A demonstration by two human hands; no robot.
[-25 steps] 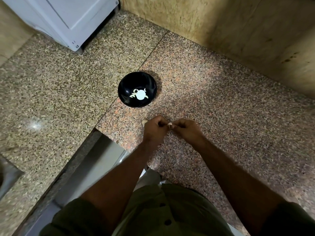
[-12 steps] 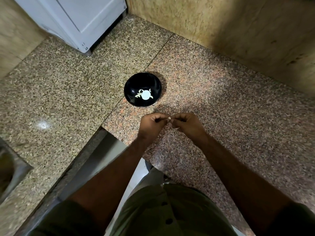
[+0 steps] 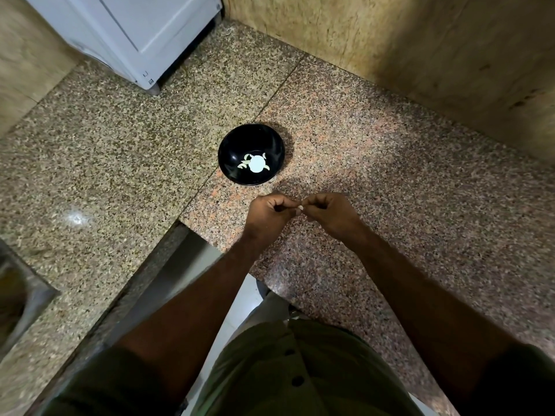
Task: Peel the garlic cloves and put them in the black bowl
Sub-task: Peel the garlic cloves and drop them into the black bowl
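Just in front of the black bowl (image 3: 251, 154), over the pinkish granite worktop (image 3: 390, 181): left hand (image 3: 268, 214) and right hand (image 3: 329, 212) brought together, fingertips meeting, both curled and pinching one small pale garlic clove (image 3: 300, 208). Only a sliver of that clove peeking out between the fingers, so no telling how much skin is on it. Held in the air a bit nearer than the bowl, not touching it.

Inside the bowl, a handful of peeled cloves (image 3: 244, 163) scattered around a round white spot (image 3: 257, 164) at the bottom, maybe a glare or a mark, hard to say which. Bowl sitting right on the seam where the pinkish slab meets a greyer speckled slab (image 3: 105, 139) to the left.

Further back in the corner, a white appliance (image 3: 135, 34) standing on the worktop, well apart from the bowl. Tan stone-look wall (image 3: 405, 49) running behind and to the right. At the far left edge, part of a metal sink (image 3: 18, 298), blurry. Down at the bottom, bare forearms coming out of olive-green short sleeves, plus a buttoned olive shirt (image 3: 288, 367) front. Bright light reflection on the grey slab at left.
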